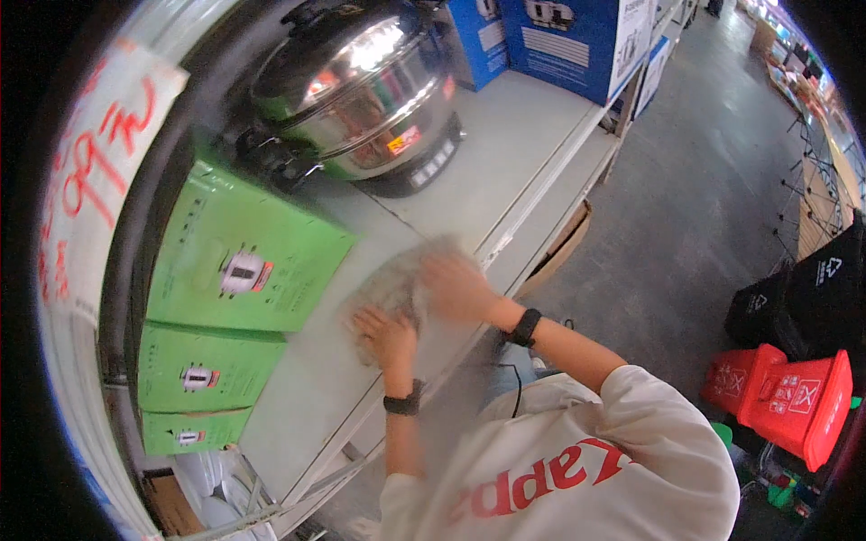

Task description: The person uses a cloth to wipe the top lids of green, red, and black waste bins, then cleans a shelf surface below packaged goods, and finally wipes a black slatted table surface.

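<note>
A crumpled greyish cloth [394, 281] lies on the pale shelf board [298, 383], blurred along its edges. My left hand [386, 335] rests on its near left part, fingers spread over the fabric. On the cloth's right side is my right hand [456, 287], smeared by motion so that its fingers do not show clearly. Both wrists wear dark bands. Beyond the hands stands a shiny steel electric pot [374, 95] with black handles and a dark base. Left of the cloth, green boxes [248, 248] with pot pictures form a row along the shelf.
Blue boxes [564, 45] stand at the shelf's far end. A metal rail [541, 194] edges the board, with a lower shelf beneath. A handwritten price sign [108, 180] hangs at left. Red bins [798, 397] and black bins [812, 279] stand on the floor at right.
</note>
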`<action>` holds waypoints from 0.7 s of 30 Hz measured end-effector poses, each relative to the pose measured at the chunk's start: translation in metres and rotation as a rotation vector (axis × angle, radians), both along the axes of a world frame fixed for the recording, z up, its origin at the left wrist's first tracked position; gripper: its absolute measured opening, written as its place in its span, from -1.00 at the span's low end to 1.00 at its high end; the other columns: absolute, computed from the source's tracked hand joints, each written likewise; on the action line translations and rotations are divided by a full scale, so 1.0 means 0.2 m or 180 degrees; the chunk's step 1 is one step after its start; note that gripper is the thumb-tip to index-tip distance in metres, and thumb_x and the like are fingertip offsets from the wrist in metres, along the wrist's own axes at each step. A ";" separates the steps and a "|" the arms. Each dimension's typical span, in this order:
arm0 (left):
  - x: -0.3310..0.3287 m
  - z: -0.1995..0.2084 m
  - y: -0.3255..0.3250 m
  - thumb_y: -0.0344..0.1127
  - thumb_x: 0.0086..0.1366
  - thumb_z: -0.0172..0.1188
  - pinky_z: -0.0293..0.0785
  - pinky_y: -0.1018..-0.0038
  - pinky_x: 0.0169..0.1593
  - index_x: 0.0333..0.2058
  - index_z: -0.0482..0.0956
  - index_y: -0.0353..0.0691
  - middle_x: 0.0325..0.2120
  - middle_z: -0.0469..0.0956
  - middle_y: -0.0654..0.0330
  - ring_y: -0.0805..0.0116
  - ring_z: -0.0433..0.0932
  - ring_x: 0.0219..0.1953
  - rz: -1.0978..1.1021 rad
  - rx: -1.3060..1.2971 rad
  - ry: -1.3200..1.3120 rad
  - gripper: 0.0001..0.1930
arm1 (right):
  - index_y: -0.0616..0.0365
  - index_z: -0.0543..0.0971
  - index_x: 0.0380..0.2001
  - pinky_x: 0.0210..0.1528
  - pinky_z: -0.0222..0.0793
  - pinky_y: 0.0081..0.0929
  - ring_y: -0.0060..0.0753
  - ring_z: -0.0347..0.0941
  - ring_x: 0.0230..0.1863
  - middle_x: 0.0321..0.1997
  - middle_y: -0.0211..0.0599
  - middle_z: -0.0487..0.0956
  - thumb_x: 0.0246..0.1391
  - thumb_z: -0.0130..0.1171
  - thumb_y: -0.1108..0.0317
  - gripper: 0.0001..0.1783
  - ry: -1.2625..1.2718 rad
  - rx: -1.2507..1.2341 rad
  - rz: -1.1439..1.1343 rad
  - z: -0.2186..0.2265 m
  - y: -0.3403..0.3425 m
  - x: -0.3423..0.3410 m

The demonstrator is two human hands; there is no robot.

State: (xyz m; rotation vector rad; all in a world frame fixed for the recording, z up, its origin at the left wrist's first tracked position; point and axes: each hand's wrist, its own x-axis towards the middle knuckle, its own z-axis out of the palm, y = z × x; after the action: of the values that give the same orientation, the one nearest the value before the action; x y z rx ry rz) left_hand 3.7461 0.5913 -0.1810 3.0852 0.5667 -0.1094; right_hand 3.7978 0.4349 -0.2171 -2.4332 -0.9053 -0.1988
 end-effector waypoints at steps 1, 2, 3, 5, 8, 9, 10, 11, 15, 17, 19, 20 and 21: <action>0.05 -0.01 -0.11 -0.05 0.19 -0.30 -0.15 0.02 0.12 0.10 -0.13 -0.49 0.13 -0.16 -0.21 -0.05 -0.21 0.20 -0.0099 -0.0028 0.0023 -0.34 | 0.10 0.28 0.01 0.23 -0.27 -0.24 -0.31 -0.08 0.23 0.19 -0.27 0.11 -0.07 -0.06 0.04 -0.43 -0.0156 0.0010 -0.0206 -0.01 -0.11 0.04; 0.07 0.00 -0.18 -0.06 0.18 -0.28 -0.14 0.02 0.11 0.09 -0.09 -0.48 0.13 -0.14 -0.21 -0.04 -0.21 0.20 -0.0230 0.0110 -0.0018 -0.35 | 0.10 0.28 0.01 0.23 -0.27 -0.24 -0.31 -0.08 0.23 0.19 -0.27 0.11 -0.07 -0.06 0.04 -0.43 -0.0147 0.0013 -0.0224 0.00 -0.15 0.05; 0.08 0.00 -0.24 -0.07 0.18 -0.27 -0.13 0.02 0.11 0.08 -0.05 -0.48 0.13 -0.12 -0.21 -0.04 -0.20 0.20 -0.0359 0.0250 -0.0060 -0.37 | 0.10 0.28 0.00 0.23 -0.25 -0.24 -0.30 -0.07 0.23 0.18 -0.27 0.12 -0.07 -0.05 0.05 -0.43 -0.0164 0.0108 -0.0255 0.02 -0.18 0.06; 0.12 -0.06 -0.28 -0.09 0.18 -0.27 -0.12 0.02 0.10 0.07 -0.02 -0.48 0.12 -0.10 -0.21 -0.03 -0.18 0.20 -0.0544 0.0479 -0.0115 -0.39 | 0.11 0.27 0.00 0.22 -0.23 -0.24 -0.29 -0.05 0.22 0.18 -0.26 0.12 -0.07 -0.04 0.06 -0.43 -0.0157 0.0272 -0.0398 0.06 -0.22 0.08; 0.20 -0.06 -0.41 -0.15 0.18 -0.26 -0.10 0.02 0.08 0.04 0.04 -0.47 0.11 -0.07 -0.20 -0.01 -0.13 0.19 -0.0826 0.0633 -0.0275 -0.44 | 0.11 0.28 0.00 0.23 -0.24 -0.24 -0.29 -0.04 0.21 0.17 -0.26 0.13 -0.07 -0.04 0.06 -0.44 -0.0115 0.0433 -0.0490 0.07 -0.34 0.14; 0.23 -0.07 -0.47 -0.17 0.17 -0.25 -0.09 0.02 0.07 0.03 0.06 -0.47 0.11 -0.06 -0.18 0.00 -0.10 0.18 -0.0875 0.0575 -0.0397 -0.47 | 0.11 0.27 0.00 0.23 -0.24 -0.24 -0.29 -0.05 0.22 0.18 -0.27 0.12 -0.08 -0.04 0.06 -0.43 -0.0107 0.0351 -0.0531 0.06 -0.38 0.18; 0.24 -0.08 -0.47 -0.17 0.17 -0.25 -0.09 0.02 0.07 0.03 0.06 -0.47 0.11 -0.06 -0.18 0.00 -0.10 0.18 -0.0885 0.0564 -0.0370 -0.47 | 0.11 0.27 0.00 0.23 -0.25 -0.24 -0.30 -0.06 0.23 0.18 -0.27 0.11 -0.08 -0.04 0.06 -0.43 -0.0136 0.0295 -0.0467 0.07 -0.38 0.23; 0.25 -0.10 -0.47 -0.19 0.17 -0.24 -0.09 0.03 0.07 0.03 0.07 -0.46 0.11 -0.04 -0.17 0.02 -0.08 0.17 -0.0934 0.0506 -0.0614 -0.48 | 0.10 0.26 0.01 0.24 -0.27 -0.25 -0.29 -0.10 0.24 0.20 -0.26 0.07 -0.10 -0.03 0.04 -0.41 -0.0010 0.0218 -0.0364 0.06 -0.39 0.25; 0.29 -0.11 -0.49 -0.22 0.17 -0.22 -0.08 0.04 0.06 0.02 0.10 -0.44 0.10 0.00 -0.14 0.04 -0.05 0.17 -0.0935 0.0338 -0.0908 -0.50 | 0.09 0.25 0.02 0.24 -0.30 -0.25 -0.26 -0.14 0.25 0.22 -0.23 0.04 -0.15 0.00 0.01 -0.36 0.0210 0.0096 0.0055 0.02 -0.44 0.36; 0.29 -0.15 -0.47 -0.22 0.16 -0.21 -0.08 0.05 0.07 0.00 0.11 -0.44 0.09 0.01 -0.14 0.04 -0.05 0.17 -0.0889 0.0367 -0.1113 -0.51 | 0.07 0.24 0.03 0.25 -0.33 -0.25 -0.23 -0.17 0.26 0.22 -0.20 0.02 -0.18 0.01 0.00 -0.33 0.0277 0.0001 0.0306 0.05 -0.45 0.42; 0.30 -0.16 -0.49 -0.22 0.16 -0.21 -0.08 0.07 0.07 -0.01 0.13 -0.44 0.09 0.02 -0.14 0.03 -0.04 0.16 -0.0845 0.0406 -0.1290 -0.52 | 0.07 0.24 0.03 0.25 -0.34 -0.24 -0.23 -0.18 0.26 0.22 -0.20 0.02 -0.19 0.01 0.00 -0.32 0.0303 -0.0007 0.0538 0.08 -0.50 0.47; 0.31 -0.14 -0.51 -0.22 0.16 -0.20 -0.08 0.09 0.07 -0.01 0.13 -0.44 0.09 0.02 -0.14 0.03 -0.04 0.16 -0.0873 0.0307 -0.1257 -0.52 | 0.06 0.24 0.03 0.25 -0.35 -0.23 -0.23 -0.19 0.27 0.22 -0.19 0.01 -0.19 0.01 -0.01 -0.32 0.0353 -0.0003 0.0716 0.08 -0.52 0.49; 0.31 -0.12 -0.53 -0.22 0.16 -0.19 -0.08 0.11 0.08 -0.02 0.14 -0.44 0.09 0.02 -0.14 0.03 -0.04 0.16 -0.0902 0.0207 -0.1226 -0.53 | 0.06 0.24 0.03 0.25 -0.35 -0.23 -0.23 -0.19 0.27 0.22 -0.19 0.01 -0.19 0.01 -0.01 -0.32 0.0353 -0.0008 0.0759 0.08 -0.53 0.50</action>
State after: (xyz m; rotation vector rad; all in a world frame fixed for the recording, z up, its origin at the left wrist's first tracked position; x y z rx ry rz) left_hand 3.8088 0.4846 -0.2052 3.1005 0.1203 0.5004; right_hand 3.8972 0.3288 -0.2011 -2.2886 -1.1337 0.0236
